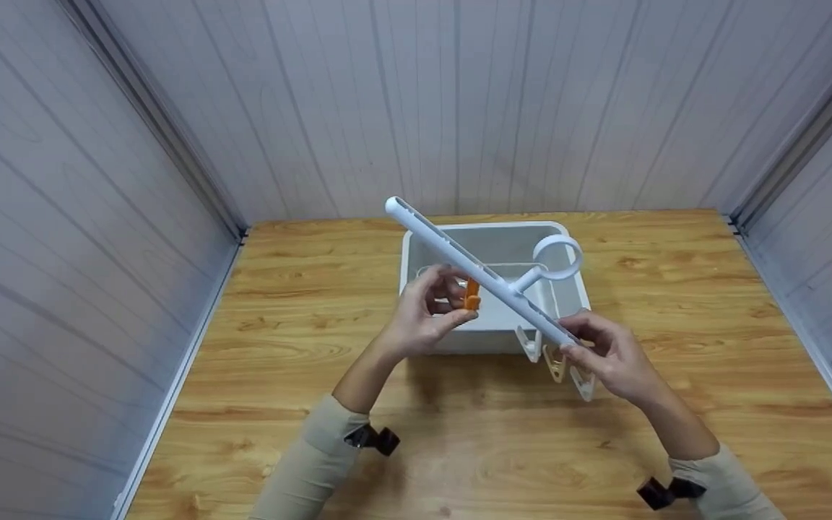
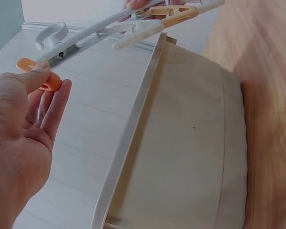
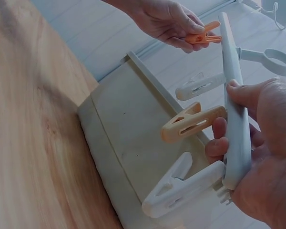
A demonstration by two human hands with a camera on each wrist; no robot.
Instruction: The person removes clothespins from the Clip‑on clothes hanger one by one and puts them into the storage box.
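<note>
Nearest the viewer, two sleeved forearms rise from the bottom edge of the head view, each with a dark wrist mount cut partly off. The right hand (image 1: 611, 357) grasps the lower end of the bar (image 1: 481, 271), a white clip hanger held aslant over the table (image 1: 676, 303); in the right wrist view the thumb lies along the bar's top and the fingers curl under it. Three pegs hang from that end: a white peg (image 3: 181, 188) closest to the hand, a cream peg (image 3: 193, 121) next, and another white one (image 3: 200, 86) beyond. In the head view they dangle just over the bin's near wall, partly hidden by the right hand.

The left hand (image 1: 427, 310) pinches an orange peg (image 1: 471, 295) between thumb and fingertips, right against the bar's underside at about its middle. Whether the peg is already joined to the bar cannot be made out; the thumb covers part of it.

A ring (image 1: 557, 258) on a short stem sticks out from the bar's middle, over the bin (image 1: 416, 245). The bin, white and open-topped, sits behind the hands, toward the back of the table. Its inside is mostly screened by bar and hands.

Bare wood lies on both sides of the bin and in front of it. Pale panelled walls close in the table on left, right and back; the bar's upper end points toward the back wall, not touching it.
</note>
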